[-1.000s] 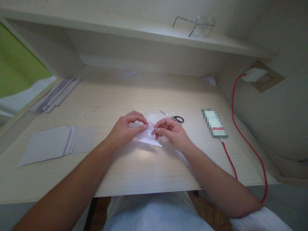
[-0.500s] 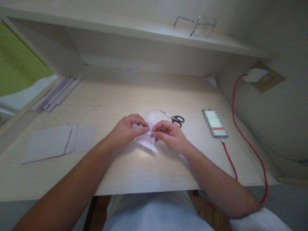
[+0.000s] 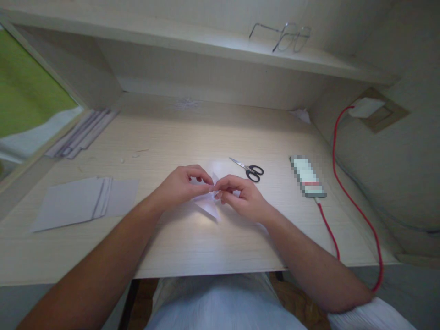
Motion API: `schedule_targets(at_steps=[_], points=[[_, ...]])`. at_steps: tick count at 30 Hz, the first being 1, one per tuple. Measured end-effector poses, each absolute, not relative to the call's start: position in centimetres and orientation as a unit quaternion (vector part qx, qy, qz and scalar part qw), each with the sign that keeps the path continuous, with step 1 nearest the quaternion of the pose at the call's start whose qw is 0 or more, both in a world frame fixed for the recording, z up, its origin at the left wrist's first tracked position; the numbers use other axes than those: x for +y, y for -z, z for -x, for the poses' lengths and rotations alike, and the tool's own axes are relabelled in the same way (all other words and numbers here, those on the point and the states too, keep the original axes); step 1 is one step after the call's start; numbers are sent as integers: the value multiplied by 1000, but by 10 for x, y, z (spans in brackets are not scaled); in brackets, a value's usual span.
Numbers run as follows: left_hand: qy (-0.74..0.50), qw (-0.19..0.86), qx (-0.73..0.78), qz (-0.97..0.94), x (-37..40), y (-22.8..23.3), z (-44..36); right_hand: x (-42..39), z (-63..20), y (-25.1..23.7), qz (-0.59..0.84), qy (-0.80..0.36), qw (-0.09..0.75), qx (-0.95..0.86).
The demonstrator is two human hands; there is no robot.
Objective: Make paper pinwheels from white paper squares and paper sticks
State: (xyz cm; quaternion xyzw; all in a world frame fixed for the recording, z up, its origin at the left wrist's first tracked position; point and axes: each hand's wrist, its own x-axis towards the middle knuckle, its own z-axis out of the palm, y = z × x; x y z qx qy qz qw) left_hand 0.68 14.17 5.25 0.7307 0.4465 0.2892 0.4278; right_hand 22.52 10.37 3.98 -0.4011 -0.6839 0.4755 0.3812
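A small folded piece of white paper (image 3: pixel 208 204) lies at the middle of the wooden desk (image 3: pixel 178 238), its pointed tip toward me. My left hand (image 3: pixel 180 184) and my right hand (image 3: pixel 240 195) both pinch its upper edge, fingertips meeting above it. Much of the paper is hidden under my fingers.
Small scissors (image 3: pixel 250 169) lie just beyond my right hand. A phone (image 3: pixel 307 176) on a red cable (image 3: pixel 338 156) lies to the right. A stack of paper sheets (image 3: pixel 82 201) sits at left, more sheets (image 3: pixel 80 134) at the far left. Glasses (image 3: pixel 285 36) rest on the shelf.
My hands have drawn closer together on the paper, and the paper's visible tip has turned and narrowed, now pointing more toward me.
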Motion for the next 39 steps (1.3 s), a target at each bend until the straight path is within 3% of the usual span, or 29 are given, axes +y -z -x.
schedule_targets(at_steps=[9, 29, 39], points=[[-357, 365, 508, -694, 142, -48, -7, 115, -222, -30, 439, -558, 464, -530], [-449, 310, 395, -739, 132, -40, -21, 115, -221, -32, 413, -588, 464, -518], [-410, 301, 388, -769, 132, -41, -19, 113, -222, -33, 396, -593, 443, -544]])
